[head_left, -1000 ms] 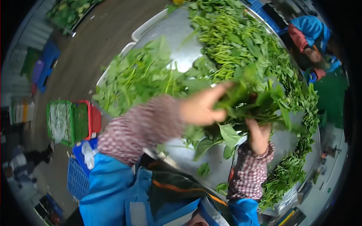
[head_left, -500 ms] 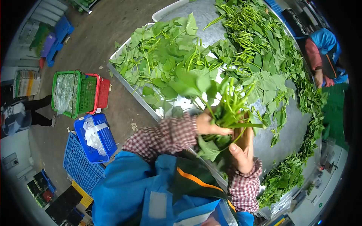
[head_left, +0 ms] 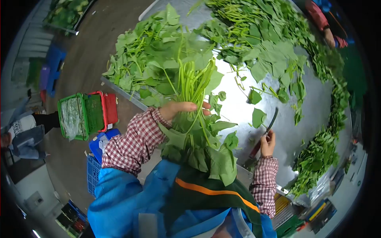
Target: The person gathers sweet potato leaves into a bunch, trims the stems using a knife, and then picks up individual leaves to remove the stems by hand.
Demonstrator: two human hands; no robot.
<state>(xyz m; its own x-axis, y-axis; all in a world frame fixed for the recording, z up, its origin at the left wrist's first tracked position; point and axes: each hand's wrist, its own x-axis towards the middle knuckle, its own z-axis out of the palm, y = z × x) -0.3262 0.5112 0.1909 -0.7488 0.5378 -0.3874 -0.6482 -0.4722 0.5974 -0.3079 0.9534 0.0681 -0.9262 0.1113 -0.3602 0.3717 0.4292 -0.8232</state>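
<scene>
My left hand (head_left: 176,110) is closed around a bunch of leafy greens (head_left: 194,81), its thumb across the long green stems. The cut stem ends point up toward the table, and broad leaves hang down in front of my apron. At the table's near edge, my right hand (head_left: 268,143) grips a knife (head_left: 273,118) with a dark, curved blade pointing away from me. Part of a reddish handle shows below the fingers. A loose leaf (head_left: 258,117) lies on the metal beside the blade.
Piles of greens (head_left: 151,59) cover the left of the metal table (head_left: 238,95), with more bunches (head_left: 315,166) along its far and right sides. A green basket (head_left: 81,117) and a red one stand on the floor at left. Other people are at upper right and far left.
My right hand has left the bunch and now holds the knife at the table edge. My left hand has moved left with the greens. The view has shifted.
</scene>
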